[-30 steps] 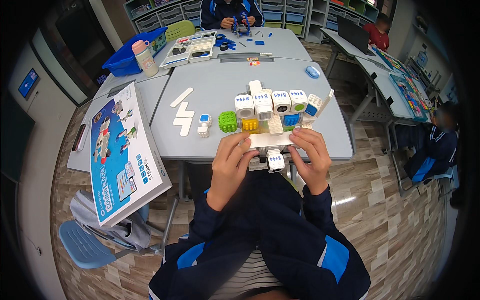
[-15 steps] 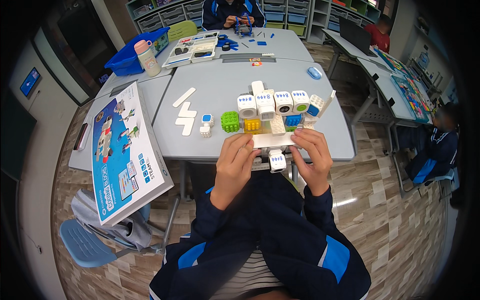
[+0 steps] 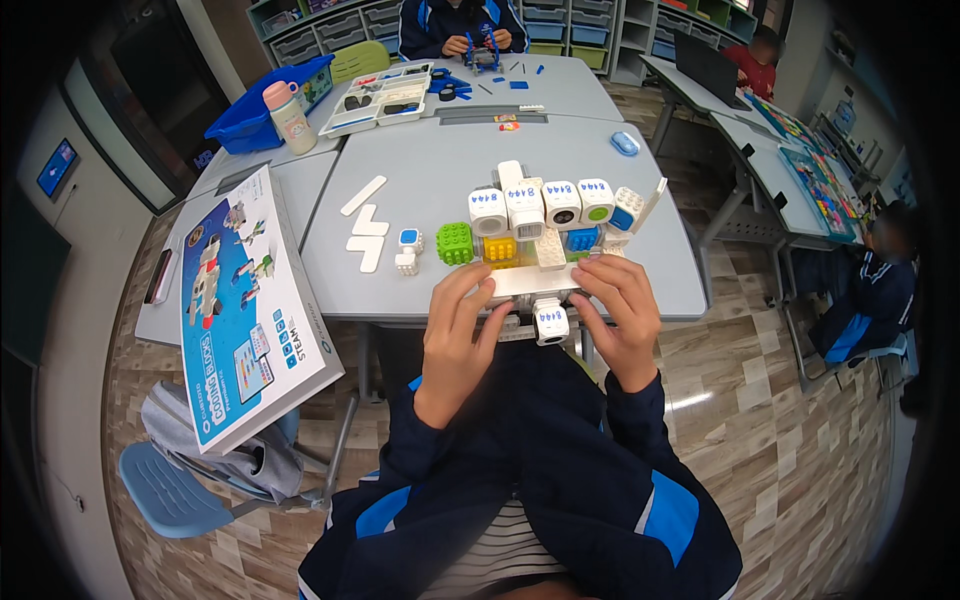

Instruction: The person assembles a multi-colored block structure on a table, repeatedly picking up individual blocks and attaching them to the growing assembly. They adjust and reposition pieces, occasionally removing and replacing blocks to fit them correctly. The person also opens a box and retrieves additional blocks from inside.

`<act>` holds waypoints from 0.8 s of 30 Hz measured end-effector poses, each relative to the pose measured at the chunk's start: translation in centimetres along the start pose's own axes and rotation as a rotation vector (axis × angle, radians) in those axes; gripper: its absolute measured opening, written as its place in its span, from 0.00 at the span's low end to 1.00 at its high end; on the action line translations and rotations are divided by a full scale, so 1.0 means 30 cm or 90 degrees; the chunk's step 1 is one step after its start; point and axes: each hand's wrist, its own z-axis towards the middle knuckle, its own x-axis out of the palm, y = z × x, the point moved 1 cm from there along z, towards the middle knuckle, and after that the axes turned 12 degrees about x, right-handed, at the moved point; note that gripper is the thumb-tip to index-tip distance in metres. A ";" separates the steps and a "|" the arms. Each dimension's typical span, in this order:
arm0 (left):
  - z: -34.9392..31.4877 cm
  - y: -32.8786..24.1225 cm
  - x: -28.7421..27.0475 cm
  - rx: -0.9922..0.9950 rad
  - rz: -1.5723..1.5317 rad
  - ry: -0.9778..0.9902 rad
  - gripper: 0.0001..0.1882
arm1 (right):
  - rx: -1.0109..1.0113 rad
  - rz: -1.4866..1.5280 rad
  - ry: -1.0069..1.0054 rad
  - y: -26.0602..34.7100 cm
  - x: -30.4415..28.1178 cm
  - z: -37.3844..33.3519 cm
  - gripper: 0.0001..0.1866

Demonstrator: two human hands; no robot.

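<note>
Both hands are at the ends of a long white plate (image 3: 532,281) on a model of cube blocks at the table's near edge. My left hand (image 3: 458,338) curls its fingers over the plate's left end, the thumb lower down. My right hand (image 3: 622,318) grips the right end, thumb beneath. Below the plate, between the hands, a white cube block (image 3: 551,322) with handwriting shows. Beyond it stand a row of white cube blocks (image 3: 526,208), a yellow studded block (image 3: 500,250), a blue studded block (image 3: 582,239) and a green studded block (image 3: 455,243). The plate's underside is hidden.
Flat white pieces (image 3: 368,244) and small connectors (image 3: 409,250) lie left of the model. A large product box (image 3: 258,310) leans at the left table edge. Farther off are a bottle (image 3: 289,120), a blue bin (image 3: 262,118), a parts tray (image 3: 378,100) and a person (image 3: 462,28) building something.
My left hand has shifted slightly left along the white plate, its thumb dropping away from the fingers. My right hand's fingers have slid a little left over the plate.
</note>
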 end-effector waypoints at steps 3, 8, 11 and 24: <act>0.006 -0.001 -0.011 0.019 0.011 0.008 0.21 | -0.007 -0.008 0.004 0.004 0.004 0.001 0.17; 0.025 -0.006 -0.007 0.027 0.000 0.044 0.20 | -0.008 -0.032 -0.010 0.005 0.008 0.002 0.16; 0.035 -0.004 -0.006 0.069 0.037 0.104 0.21 | -0.010 -0.055 -0.012 0.003 0.005 0.002 0.16; 0.034 -0.004 0.017 0.106 0.075 0.107 0.22 | -0.040 -0.089 0.015 0.000 0.000 0.009 0.18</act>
